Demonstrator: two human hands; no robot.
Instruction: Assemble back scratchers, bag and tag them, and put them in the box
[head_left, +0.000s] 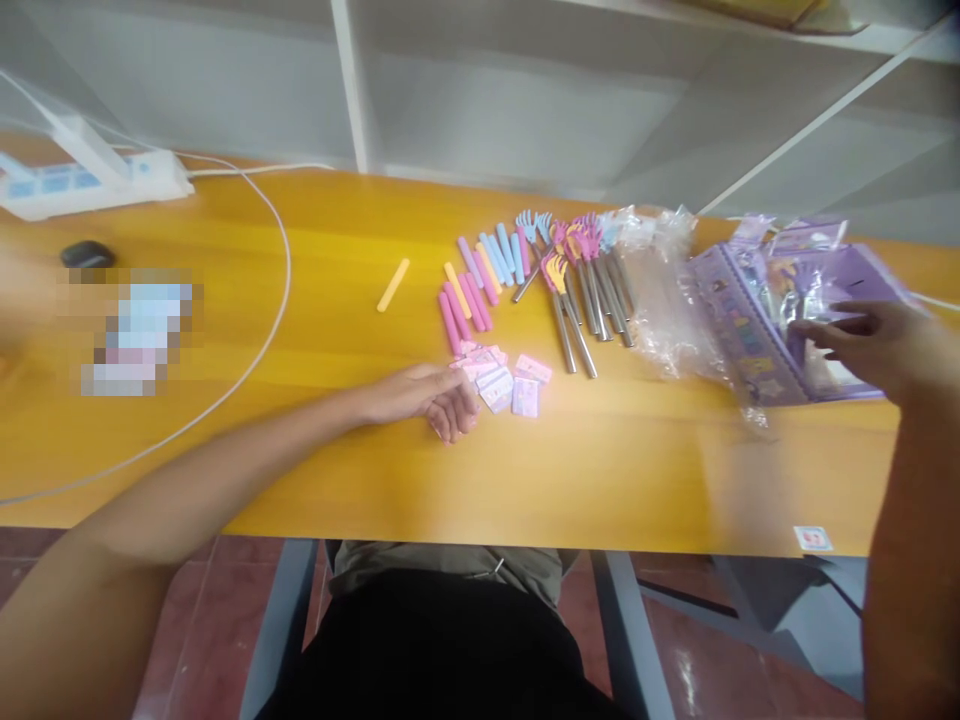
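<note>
My left hand (pixel 431 398) rests on the table with its fingers curled; what they may enclose is hidden. Small printed cards (pixel 495 388) in pink and purple lie just beside its fingertips. Over on the right, my right hand (pixel 874 340) reaches into an open purple cardboard box (pixel 765 350), fingers stretched and apart. Inside the box are clear-wrapped packets (pixel 799 290), close to those fingers. Several back scratchers (pixel 592 275) with hand-shaped blue, pink and yellow heads and metal rods lie in a pile. Left of them are coloured handle tubes (pixel 469 300) in loose rows.
Crumpled clear plastic bags (pixel 660 290) lie between the pile and the box. One yellow tube (pixel 393 285) lies apart. A white power strip (pixel 97 185), a black mouse (pixel 88 254) and a looping white cable (pixel 281 270) occupy the left. A grey partition (pixel 487 100) stands behind.
</note>
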